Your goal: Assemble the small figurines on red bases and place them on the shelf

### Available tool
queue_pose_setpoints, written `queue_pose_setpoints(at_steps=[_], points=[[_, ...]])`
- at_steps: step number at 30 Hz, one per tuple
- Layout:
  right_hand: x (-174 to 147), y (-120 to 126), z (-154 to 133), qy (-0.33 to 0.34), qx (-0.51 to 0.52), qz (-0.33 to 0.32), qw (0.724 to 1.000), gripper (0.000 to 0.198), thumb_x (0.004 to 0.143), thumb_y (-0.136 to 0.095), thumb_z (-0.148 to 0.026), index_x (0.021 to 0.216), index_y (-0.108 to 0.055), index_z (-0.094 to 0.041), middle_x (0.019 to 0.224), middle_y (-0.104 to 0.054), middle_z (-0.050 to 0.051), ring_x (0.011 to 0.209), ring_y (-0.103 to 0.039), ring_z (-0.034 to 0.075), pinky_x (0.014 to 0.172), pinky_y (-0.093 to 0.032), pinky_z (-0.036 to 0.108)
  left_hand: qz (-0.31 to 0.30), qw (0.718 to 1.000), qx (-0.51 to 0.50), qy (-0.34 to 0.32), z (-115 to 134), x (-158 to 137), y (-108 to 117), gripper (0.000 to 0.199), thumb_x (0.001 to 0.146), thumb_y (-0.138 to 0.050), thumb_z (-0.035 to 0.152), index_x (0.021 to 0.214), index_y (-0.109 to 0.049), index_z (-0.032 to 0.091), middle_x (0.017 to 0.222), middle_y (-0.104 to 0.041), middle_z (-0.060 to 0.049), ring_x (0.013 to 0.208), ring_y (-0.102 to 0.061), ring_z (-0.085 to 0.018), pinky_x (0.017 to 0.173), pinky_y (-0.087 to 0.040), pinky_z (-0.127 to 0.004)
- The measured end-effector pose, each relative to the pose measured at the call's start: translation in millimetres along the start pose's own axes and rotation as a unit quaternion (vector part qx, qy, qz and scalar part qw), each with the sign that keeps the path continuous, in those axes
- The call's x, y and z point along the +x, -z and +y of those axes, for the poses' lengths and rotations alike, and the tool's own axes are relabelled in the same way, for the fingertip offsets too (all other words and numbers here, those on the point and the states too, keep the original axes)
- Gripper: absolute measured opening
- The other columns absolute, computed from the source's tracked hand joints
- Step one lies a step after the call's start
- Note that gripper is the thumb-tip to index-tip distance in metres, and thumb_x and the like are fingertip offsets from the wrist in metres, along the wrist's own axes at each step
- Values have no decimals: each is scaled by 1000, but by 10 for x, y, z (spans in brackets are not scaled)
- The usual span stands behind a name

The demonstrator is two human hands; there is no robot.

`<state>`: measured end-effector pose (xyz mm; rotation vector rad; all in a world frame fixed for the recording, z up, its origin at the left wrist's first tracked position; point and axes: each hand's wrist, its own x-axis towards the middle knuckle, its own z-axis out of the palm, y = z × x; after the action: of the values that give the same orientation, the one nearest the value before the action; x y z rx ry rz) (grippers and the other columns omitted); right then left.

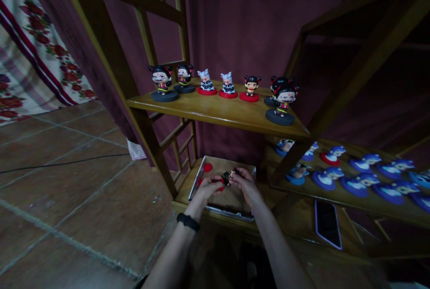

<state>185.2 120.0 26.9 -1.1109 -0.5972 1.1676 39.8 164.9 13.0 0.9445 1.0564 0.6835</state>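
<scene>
Over a shallow cardboard box (231, 199), both hands are close together. My right hand (245, 183) is closed on a small dark-haired figurine (228, 177), which looks tipped on its side. The fingers of my left hand (210, 189) are bent at the figurine's left side, with a red piece (221, 182) that looks like a round base at their tips. Whether this piece touches the figurine is too small to tell. Inside the box, a loose red disc (208, 167) lies near the back left corner, and more red shows behind my left hand.
Several figurines on red or dark round bases stand along the wooden shelf (215, 109) above the box. To the right, a lower shelf holds several blue figurines (361, 181). A phone (328, 224) lies below them. A black cable (67, 162) crosses the tiled floor.
</scene>
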Motion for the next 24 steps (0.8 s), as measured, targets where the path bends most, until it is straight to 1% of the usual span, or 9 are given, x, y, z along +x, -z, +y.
queue_pose_setpoints(at_steps=[2,3,4,6,9,11,16,24], points=[[5,-1,-3,5,0,7,1000,34,55,-73,-33,84,-58,-21,81,-64,0,67,-61,12,66,-52,29,-32,993,-104,33,66,2,54,25,65,-63,15,90,-61,15,73,-64,-5,64,-60,-14,72,-48,-33],[6,-3,-5,8,-1,9,1000,35,55,-73,-33,84,-58,-21,81,-63,0,67,-61,12,65,-52,29,-43,987,-148,44,85,0,78,24,67,-62,15,91,-61,14,73,-65,-5,62,-60,-13,71,-49,-33],[7,-7,-7,11,0,10,1000,35,55,-73,-33,85,-58,-21,81,-63,0,67,-61,12,65,-52,29,-56,978,-194,55,96,-4,98,23,68,-62,15,91,-60,13,74,-65,-7,63,-60,-13,71,-50,-32],[3,-18,-15,15,-2,12,1000,36,56,-73,-33,86,-58,-21,81,-63,0,67,-61,12,65,-52,29,-75,962,-255,68,104,-12,127,22,69,-61,14,91,-60,12,78,-66,-9,68,-62,-14,73,-50,-32],[-16,-50,-40,23,-11,13,1000,36,57,-71,-35,88,-58,-21,82,-64,0,69,-61,13,65,-51,30,-97,944,-307,75,107,-29,137,21,71,-60,12,92,-59,12,86,-66,-11,76,-63,-16,77,-50,-33],[-31,-82,-56,33,-22,11,999,35,59,-70,-36,89,-58,-21,84,-64,1,71,-61,13,65,-51,29,-105,938,-322,78,108,-41,129,21,72,-60,11,93,-58,11,89,-66,-11,78,-63,-16,78,-50,-33],[-45,-155,-55,61,-59,9,996,33,59,-68,-35,88,-58,-22,84,-64,1,72,-59,13,61,-48,25,-108,934,-331,78,87,-47,107,18,72,-60,11,90,-59,10,87,-66,-12,78,-63,-17,77,-51,-33],[-38,-152,-17,72,-77,3,994,31,61,-67,-32,89,-57,-22,87,-63,1,76,-59,14,63,-48,26,-118,938,-321,56,62,-72,65,15,72,-62,11,87,-60,10,88,-67,-13,81,-64,-18,79,-50,-32]])
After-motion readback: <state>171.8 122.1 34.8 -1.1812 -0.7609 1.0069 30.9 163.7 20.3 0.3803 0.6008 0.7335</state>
